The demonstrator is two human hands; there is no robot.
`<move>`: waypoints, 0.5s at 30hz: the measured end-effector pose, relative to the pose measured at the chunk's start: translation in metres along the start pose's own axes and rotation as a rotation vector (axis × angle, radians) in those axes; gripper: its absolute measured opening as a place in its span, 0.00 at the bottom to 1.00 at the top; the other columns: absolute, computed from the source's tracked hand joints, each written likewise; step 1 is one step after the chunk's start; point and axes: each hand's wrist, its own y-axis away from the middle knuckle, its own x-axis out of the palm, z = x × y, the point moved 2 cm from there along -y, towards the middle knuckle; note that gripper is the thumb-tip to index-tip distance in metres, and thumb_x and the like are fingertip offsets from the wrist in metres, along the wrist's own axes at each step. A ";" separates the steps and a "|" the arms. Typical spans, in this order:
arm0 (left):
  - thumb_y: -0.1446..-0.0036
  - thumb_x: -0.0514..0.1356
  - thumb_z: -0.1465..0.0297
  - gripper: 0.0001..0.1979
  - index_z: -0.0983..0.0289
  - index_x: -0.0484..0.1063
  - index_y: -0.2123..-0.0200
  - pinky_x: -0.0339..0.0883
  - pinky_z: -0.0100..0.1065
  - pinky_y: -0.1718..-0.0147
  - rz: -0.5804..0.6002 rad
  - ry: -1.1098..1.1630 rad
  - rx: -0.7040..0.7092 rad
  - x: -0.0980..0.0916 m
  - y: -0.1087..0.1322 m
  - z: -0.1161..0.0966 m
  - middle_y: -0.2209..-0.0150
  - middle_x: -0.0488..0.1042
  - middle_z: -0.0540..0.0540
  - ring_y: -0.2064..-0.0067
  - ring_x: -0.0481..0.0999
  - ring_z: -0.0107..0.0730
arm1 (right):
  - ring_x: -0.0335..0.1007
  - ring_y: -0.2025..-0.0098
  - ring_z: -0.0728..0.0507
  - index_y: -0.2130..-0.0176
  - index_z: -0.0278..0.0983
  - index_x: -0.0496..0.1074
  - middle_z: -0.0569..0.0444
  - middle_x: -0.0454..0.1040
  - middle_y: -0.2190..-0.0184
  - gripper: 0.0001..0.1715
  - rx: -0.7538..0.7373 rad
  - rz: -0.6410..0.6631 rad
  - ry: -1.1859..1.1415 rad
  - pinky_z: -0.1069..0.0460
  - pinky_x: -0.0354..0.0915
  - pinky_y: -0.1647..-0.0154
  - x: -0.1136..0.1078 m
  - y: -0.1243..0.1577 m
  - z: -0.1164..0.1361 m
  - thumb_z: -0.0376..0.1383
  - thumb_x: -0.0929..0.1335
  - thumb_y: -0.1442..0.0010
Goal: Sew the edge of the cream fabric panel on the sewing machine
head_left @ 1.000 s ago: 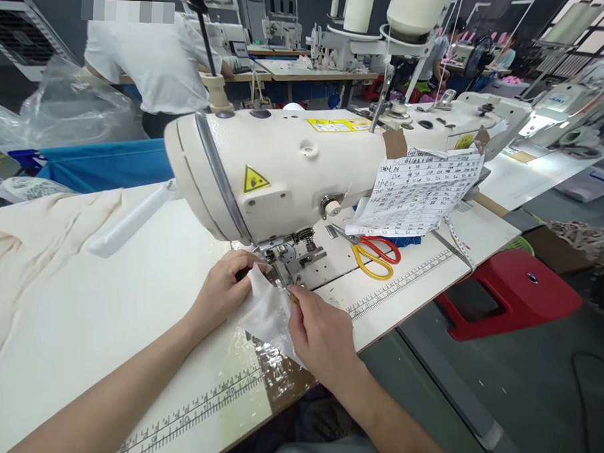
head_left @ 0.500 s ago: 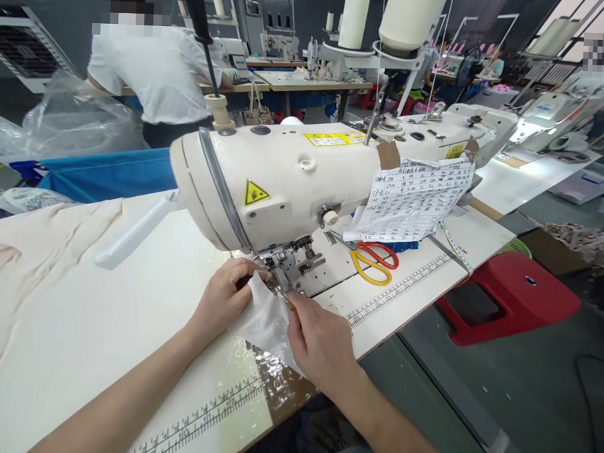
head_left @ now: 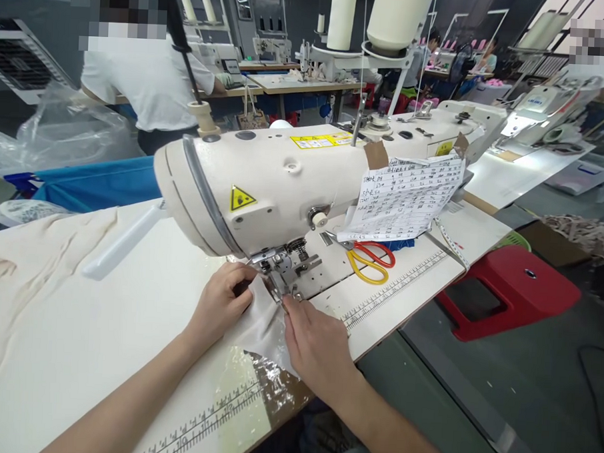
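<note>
A piece of thin white fabric [head_left: 260, 325] lies in front of the needle area of a white sewing machine [head_left: 264, 185]. My left hand [head_left: 224, 293] is closed on the fabric's left side, thumb and fingers curled together beside the presser foot [head_left: 278, 285]. On the other side of the cloth, my right hand [head_left: 320, 337] pinches its edge just in front of the foot. The fingertips of both hands are partly hidden by the cloth and machine parts.
Scissors [head_left: 368, 263] with red and yellow handles lie right of the needle area. A handwritten sheet [head_left: 403, 197] is taped to the machine. Beige fabric [head_left: 10, 267] covers the table's left end. A red stool [head_left: 524, 283] stands at right. A person in white [head_left: 138, 76] works behind.
The view has shifted slightly, so the machine appears a little further left. Both hands keep hold of the fabric near the presser foot, with little visible movement.
</note>
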 end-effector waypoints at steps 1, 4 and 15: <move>0.46 0.52 0.70 0.11 0.62 0.74 0.67 0.72 0.40 0.57 0.004 0.006 -0.012 0.000 0.000 0.000 0.63 0.79 0.55 0.58 0.76 0.39 | 0.78 0.68 0.43 0.45 0.31 0.69 0.48 0.80 0.63 0.18 0.006 0.003 -0.001 0.51 0.66 0.75 0.000 0.000 0.000 0.30 0.62 0.32; 0.43 0.54 0.67 0.11 0.61 0.76 0.67 0.71 0.39 0.57 0.016 0.035 -0.051 0.000 0.000 0.000 0.63 0.79 0.54 0.58 0.77 0.39 | 0.78 0.68 0.43 0.45 0.32 0.69 0.49 0.80 0.64 0.17 0.028 0.025 0.002 0.50 0.66 0.76 0.002 0.000 0.000 0.30 0.63 0.33; 0.43 0.58 0.60 0.11 0.59 0.76 0.70 0.71 0.40 0.57 0.041 0.113 -0.148 -0.002 -0.002 0.005 0.62 0.80 0.54 0.58 0.77 0.41 | 0.78 0.68 0.43 0.47 0.33 0.70 0.51 0.80 0.63 0.17 0.083 0.046 -0.068 0.50 0.63 0.74 -0.003 0.000 0.000 0.30 0.63 0.34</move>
